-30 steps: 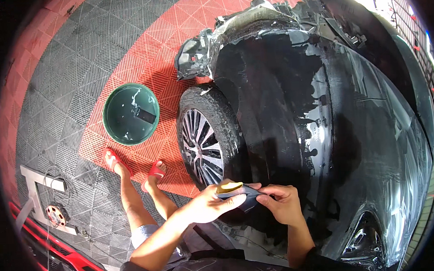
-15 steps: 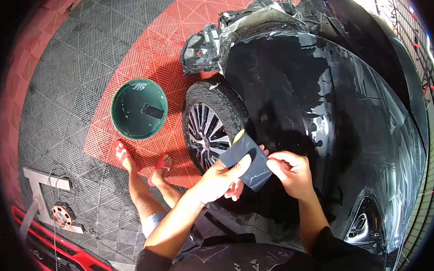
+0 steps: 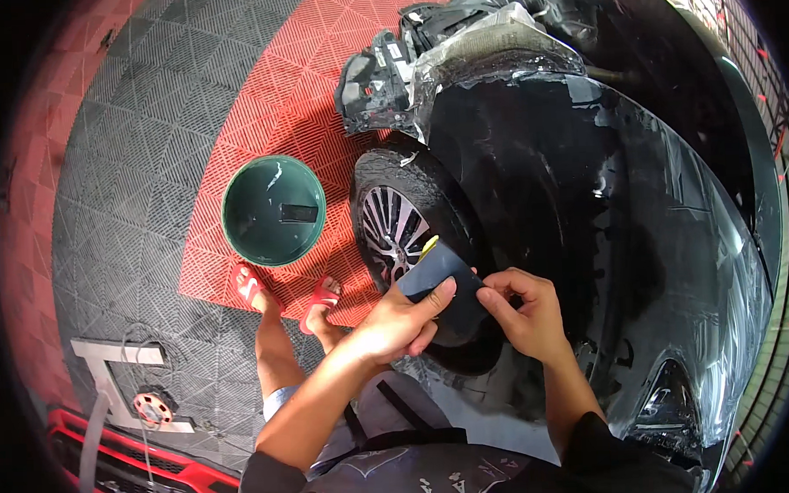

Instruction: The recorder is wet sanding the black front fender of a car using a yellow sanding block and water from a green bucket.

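My left hand (image 3: 397,325) is closed on a dark grey sheet (image 3: 446,275), its thumb on the face; a yellow pad (image 3: 429,243) shows along the sheet's upper left edge. My right hand (image 3: 523,316) pinches the sheet's right edge between thumb and fingers. Both hands are above the front of a black car, near its tyre and spoked wheel (image 3: 392,220). The black body panel (image 3: 530,155) beside them has wet-looking patches and pale streaks toward the right.
A green bucket (image 3: 262,190) with liquid and a dark block (image 3: 298,212) stands on red and grey floor tiles. Two feet in red sandals (image 3: 322,297) are below it. A metal bracket (image 3: 103,348), cable reel (image 3: 152,410) and red car (image 3: 80,449) sit lower left; loose-looking plastic parts (image 3: 376,82) adjoin the fender.
The sheet has turned from nearly edge-on to face-up in my left hand, covering more of the yellow pad. My right hand moved slightly up with it. The view has shifted.
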Motion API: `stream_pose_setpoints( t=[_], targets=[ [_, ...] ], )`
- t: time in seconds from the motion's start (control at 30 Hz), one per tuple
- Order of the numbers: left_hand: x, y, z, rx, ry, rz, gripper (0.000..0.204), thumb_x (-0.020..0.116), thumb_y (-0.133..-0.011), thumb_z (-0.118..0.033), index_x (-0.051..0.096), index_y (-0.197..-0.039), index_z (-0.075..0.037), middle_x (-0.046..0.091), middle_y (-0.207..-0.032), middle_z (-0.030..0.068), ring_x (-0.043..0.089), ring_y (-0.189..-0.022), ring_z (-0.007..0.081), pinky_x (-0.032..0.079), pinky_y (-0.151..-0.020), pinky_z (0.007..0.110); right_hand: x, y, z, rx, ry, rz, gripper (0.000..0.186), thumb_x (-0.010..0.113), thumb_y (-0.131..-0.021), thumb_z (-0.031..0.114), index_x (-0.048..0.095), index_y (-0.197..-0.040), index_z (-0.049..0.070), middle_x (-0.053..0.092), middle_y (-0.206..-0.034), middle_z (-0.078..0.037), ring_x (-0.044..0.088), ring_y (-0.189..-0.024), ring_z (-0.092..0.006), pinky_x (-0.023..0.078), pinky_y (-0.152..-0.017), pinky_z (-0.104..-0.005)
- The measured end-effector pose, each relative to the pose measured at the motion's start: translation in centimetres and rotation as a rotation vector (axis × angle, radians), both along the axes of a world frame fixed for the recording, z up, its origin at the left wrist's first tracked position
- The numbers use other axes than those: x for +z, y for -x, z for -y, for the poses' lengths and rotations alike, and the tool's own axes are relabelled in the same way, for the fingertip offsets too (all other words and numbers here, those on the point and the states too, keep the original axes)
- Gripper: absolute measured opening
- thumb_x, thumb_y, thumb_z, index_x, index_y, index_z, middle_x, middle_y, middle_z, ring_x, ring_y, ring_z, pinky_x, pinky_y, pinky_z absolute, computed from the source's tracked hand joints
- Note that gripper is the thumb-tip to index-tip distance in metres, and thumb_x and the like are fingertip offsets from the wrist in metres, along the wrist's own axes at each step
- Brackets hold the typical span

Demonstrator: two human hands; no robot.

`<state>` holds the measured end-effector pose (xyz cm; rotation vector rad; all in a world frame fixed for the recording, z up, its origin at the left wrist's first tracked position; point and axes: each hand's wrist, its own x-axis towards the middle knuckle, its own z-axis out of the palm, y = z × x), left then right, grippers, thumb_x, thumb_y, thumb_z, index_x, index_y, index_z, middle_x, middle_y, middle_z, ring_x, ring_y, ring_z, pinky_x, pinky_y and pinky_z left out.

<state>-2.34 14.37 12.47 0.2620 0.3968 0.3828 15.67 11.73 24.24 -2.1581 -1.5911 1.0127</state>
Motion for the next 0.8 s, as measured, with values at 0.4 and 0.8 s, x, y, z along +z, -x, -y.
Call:
stream_pose_setpoints(
  t=[0.4,0.8],
  targets=[
    [0.8,0.4,-2.0,-0.23,-0.086,-0.012,0.042,0.057,-0.103,-0.036,0.057,-0.116,0.004,0.067,-0.067,0.0154,0.068,-0.053,0.0208,0.053,-0.044,0.027,-0.7,1.0,0.7,-0.168,-0.084,-0.032,0.011,0.076,-0.087,0.008,0.069,-0.09,0.0,0.068,-0.075,-0.005,0.061,-0.065,-0.0067,0.047,-0.058,-0.0238],
    [6.0,-19.3,2.3,0.951,-0.686,-0.678,0.045,0.053,-0.091,0.005,0.05,-0.136,0.011,0.034,-0.15,0.037,0.034,-0.142,0.0472,0.026,-0.119,0.045,17.2,-7.2,-9.3,0.687,-0.536,1.296,0.016,0.07,-0.088,0.014,0.066,-0.101,0.004,0.066,-0.108,-0.014,0.06,-0.106,-0.0332,0.044,-0.093,-0.0426]
  ],
)
